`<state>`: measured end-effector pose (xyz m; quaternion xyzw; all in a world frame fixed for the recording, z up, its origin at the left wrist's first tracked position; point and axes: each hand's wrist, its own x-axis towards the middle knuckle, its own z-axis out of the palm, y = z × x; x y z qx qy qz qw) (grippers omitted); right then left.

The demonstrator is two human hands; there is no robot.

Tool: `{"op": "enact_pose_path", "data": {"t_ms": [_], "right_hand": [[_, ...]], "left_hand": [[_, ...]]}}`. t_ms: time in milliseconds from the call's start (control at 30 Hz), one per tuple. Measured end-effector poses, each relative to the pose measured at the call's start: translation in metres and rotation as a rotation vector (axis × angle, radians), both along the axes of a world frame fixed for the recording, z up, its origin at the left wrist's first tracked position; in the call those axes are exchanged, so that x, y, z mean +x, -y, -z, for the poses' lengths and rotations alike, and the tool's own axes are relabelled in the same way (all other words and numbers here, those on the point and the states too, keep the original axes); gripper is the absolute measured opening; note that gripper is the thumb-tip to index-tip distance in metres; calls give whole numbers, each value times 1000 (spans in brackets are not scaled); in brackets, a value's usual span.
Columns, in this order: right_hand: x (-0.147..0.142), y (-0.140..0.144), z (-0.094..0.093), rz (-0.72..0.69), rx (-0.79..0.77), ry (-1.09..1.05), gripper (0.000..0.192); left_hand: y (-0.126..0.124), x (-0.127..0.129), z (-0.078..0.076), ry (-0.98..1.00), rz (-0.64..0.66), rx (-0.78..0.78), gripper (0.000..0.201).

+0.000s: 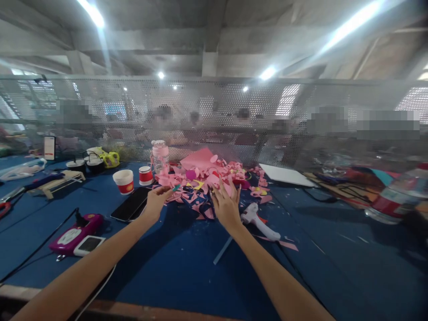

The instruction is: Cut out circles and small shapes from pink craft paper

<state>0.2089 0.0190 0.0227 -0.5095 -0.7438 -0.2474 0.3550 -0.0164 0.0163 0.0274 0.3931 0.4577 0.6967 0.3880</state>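
Observation:
My left hand (157, 201) is stretched out over the blue table (187, 267), its fingers pinched on a small teal piece (176, 187) at the near edge of a heap of pink paper scraps (203, 178). To its right, my right hand (226, 204) hovers with fingers spread above the same heap and holds nothing. A white glue gun (259, 222) lies just right of that hand. A dark phone (131, 203) rests left of my left hand.
Two red-and-white paper cups (123, 181) and a clear bottle (159, 156) stand behind the phone. A magenta device (76, 232) with a cable lies near left. A white board (286, 174) and a plastic bottle (396, 196) sit right. A perforated screen (214, 116) backs the table, people behind it.

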Motion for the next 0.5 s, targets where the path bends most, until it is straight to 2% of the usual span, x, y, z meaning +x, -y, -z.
{"op": "enact_pose_path", "data": {"t_ms": [133, 267, 500], "right_hand": [[5, -1, -2, -1, -13, -37, 33], [6, -3, 1, 9, -7, -84, 32], [2, 1, -5, -159, -11, 36, 35]], "left_hand": [[-4, -3, -9, -10, -56, 29, 35], [-12, -6, -11, -81, -72, 26, 33], [-39, -21, -14, -297, -164, -28, 34]]}}
